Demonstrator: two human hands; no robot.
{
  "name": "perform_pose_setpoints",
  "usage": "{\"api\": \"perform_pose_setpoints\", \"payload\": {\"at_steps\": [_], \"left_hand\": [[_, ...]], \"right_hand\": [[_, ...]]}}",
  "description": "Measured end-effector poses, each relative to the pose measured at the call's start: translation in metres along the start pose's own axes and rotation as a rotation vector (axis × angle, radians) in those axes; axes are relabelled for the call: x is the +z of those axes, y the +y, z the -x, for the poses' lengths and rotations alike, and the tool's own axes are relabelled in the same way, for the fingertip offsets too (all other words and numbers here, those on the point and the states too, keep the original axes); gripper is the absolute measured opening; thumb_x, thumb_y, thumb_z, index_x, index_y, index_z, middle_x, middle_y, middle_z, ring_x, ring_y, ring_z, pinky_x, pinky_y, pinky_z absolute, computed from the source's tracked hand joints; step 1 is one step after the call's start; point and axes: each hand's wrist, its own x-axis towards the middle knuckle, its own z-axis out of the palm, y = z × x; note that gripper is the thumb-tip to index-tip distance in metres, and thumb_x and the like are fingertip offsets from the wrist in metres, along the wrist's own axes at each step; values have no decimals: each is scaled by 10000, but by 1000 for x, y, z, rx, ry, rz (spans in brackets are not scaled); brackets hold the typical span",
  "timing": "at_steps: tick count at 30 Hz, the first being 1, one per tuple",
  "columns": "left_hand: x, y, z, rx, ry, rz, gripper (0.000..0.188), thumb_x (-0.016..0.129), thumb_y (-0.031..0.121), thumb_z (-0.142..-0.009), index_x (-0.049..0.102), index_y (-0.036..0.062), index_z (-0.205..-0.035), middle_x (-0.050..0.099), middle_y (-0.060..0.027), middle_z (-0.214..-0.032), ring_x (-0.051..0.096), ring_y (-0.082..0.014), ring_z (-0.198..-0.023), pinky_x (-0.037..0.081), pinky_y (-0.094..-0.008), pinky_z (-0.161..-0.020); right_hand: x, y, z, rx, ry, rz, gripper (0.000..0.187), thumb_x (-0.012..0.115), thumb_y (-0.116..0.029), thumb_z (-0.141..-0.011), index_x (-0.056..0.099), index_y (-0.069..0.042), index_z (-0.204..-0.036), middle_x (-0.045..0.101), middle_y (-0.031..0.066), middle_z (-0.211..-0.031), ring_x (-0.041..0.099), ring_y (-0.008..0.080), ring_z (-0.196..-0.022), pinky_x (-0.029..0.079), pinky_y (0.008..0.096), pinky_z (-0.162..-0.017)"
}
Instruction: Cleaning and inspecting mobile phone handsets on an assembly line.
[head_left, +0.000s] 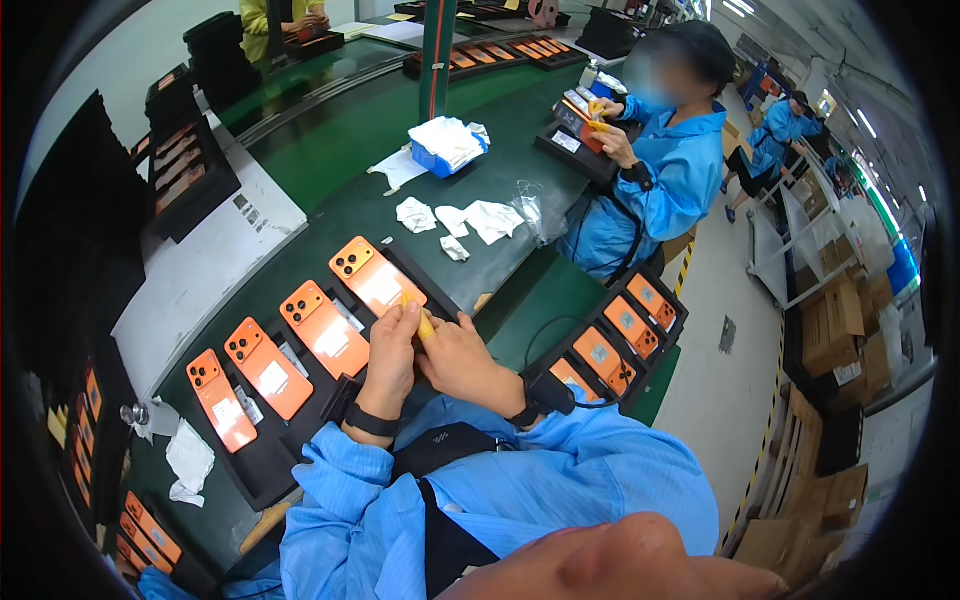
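My left hand (393, 347) and my right hand (462, 357) meet over the near end of an orange phone (372, 278) with a triple-lens camera. Both are closed, fingertips pressed together; yellow finger covers (424, 324) show between them. Anything pinched there is too small or hidden to name. The phone lies camera side up in a black tray (262, 470). Beside it in a row lie a second orange phone (325, 335), a third (270, 372) and a fourth (225, 405), with white labels between them. I wear black bands on both wrists.
Crumpled white wipes (490, 220) and a blue box of wipes (440, 148) are on the green table (345, 205). A tray of orange phones (610, 345) stands at my right. Beyond it a co-worker (660, 150) handles an orange phone. White wipes (188, 460) lie at left.
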Motion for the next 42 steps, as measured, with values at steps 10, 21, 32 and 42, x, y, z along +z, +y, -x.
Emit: {"api": "perform_pose_setpoints", "payload": {"at_steps": [10, 21, 32, 42], "left_hand": [[-12, -10, 8, 143, 100, 23, 169, 545, 150, -1023, 575, 45, -894, 559, 6, -743, 493, -62, -638, 416, -218, -600], [-31, 8, 16, 73, 69, -55, 331, 550, 265, -1034, 588, 58, -779, 577, -8, -698, 507, -74, -622, 422, -228, -602], [-49, 0, 27, 84, 110, -160, 400, 510, 288, -1041, 627, 31, -758, 618, -44, -682, 559, -110, -582, 464, -246, -562], [-68, 2, 34, -56, 28, -16, 400, 490, 257, -1021, 714, -64, -936, 727, -141, -869, 693, -185, -715, 568, -274, -674]], "right_hand": [[-2, -16, 0, -60, -116, 35, 395, 599, -162, -887, 552, 19, -1236, 622, 153, -953, 638, 329, -915, 400, 620, -971], [-5, -23, 0, -76, -113, 22, 422, 647, -163, -868, 554, -9, -1250, 618, 138, -943, 635, 316, -896, 406, 559, -963], [-7, -21, 1, -221, -118, 32, 375, 683, -164, -861, 592, -50, -1207, 603, 111, -905, 611, 289, -829, 441, 460, -877], [-5, -16, -4, -342, -119, -42, 432, 657, -112, -841, 589, -95, -1268, 590, 92, -874, 597, 265, -810, 424, 400, -805]]}}
